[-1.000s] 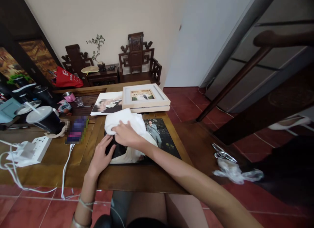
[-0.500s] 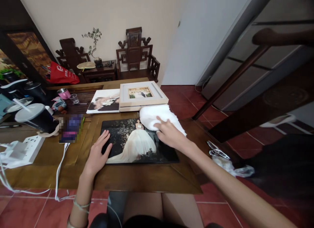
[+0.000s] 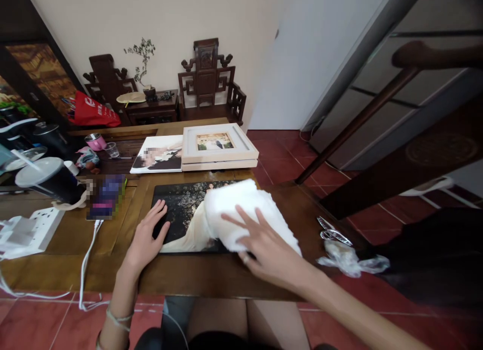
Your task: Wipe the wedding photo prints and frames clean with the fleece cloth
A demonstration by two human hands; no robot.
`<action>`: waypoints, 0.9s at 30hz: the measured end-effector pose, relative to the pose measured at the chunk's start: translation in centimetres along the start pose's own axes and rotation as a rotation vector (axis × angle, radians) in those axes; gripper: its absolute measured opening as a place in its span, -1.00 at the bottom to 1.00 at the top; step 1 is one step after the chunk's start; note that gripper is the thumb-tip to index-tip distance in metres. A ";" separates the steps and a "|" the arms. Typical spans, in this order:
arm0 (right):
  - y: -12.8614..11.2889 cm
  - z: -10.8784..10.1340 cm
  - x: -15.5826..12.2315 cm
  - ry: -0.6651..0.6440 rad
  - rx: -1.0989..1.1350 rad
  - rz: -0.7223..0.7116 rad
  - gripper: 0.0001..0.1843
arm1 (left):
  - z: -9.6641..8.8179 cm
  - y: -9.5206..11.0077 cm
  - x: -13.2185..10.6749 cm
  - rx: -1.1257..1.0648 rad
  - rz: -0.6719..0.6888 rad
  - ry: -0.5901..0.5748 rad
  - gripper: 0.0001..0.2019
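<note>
Lying across the right part of a dark photo panel (image 3: 175, 206), a white cloth (image 3: 234, 199) is covered by the right hand (image 3: 268, 248), whose fingers are spread over it, with nothing seen pinched. The panel's left edge is overlapped by the left hand (image 3: 147, 234), laid palm down with its fingers close together and its thumb apart. The cloth can be judged light, limp and fluffy, easily bunched, and best held by a thick fold or under a flat palm. The panel looks thin, stiff and glossy; its face may be slippery and easily marked, so it would be better taken by opposite edges. Both are borne by a brown wooden table (image 3: 181, 275), where stacked pale frames (image 3: 242, 145) and a canvas print (image 3: 163, 156) are set just beyond, and a phone (image 3: 108, 196) and a power strip (image 3: 44, 232) are placed to the left. On dark wood to the right, scissors (image 3: 335, 234) are seen beside a crumpled plastic bag (image 3: 347, 257). The room is floored with red tiles (image 3: 273, 161) and furnished with carved chairs (image 3: 206, 83).
</note>
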State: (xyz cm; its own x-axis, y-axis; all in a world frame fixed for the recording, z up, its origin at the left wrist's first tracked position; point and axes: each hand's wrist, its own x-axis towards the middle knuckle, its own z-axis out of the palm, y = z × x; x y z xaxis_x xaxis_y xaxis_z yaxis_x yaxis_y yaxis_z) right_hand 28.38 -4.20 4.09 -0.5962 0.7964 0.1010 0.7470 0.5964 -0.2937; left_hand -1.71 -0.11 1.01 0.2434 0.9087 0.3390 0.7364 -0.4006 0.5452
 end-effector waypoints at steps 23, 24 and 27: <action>-1.0 -2.5 -1.3 -0.111 0.166 -0.040 -0.72 | 0.1 -0.1 -0.1 -0.011 -0.001 0.007 -0.61; 0.1 -2.3 0.0 -0.083 0.136 -0.023 -0.69 | 0.1 -0.1 -0.1 -0.012 -0.003 0.006 -0.61; 3.4 -1.4 4.3 -0.009 0.045 0.005 -0.64 | 0.0 0.0 -0.1 -0.012 -0.017 -0.001 -0.61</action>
State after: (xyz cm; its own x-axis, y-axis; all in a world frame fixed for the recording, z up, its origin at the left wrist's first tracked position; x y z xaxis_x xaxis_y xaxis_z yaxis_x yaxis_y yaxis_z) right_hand 28.71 1.39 4.84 -0.5951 0.7985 0.0913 0.7362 0.5872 -0.3366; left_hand -1.72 -0.17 1.01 0.2317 0.9156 0.3285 0.7327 -0.3864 0.5602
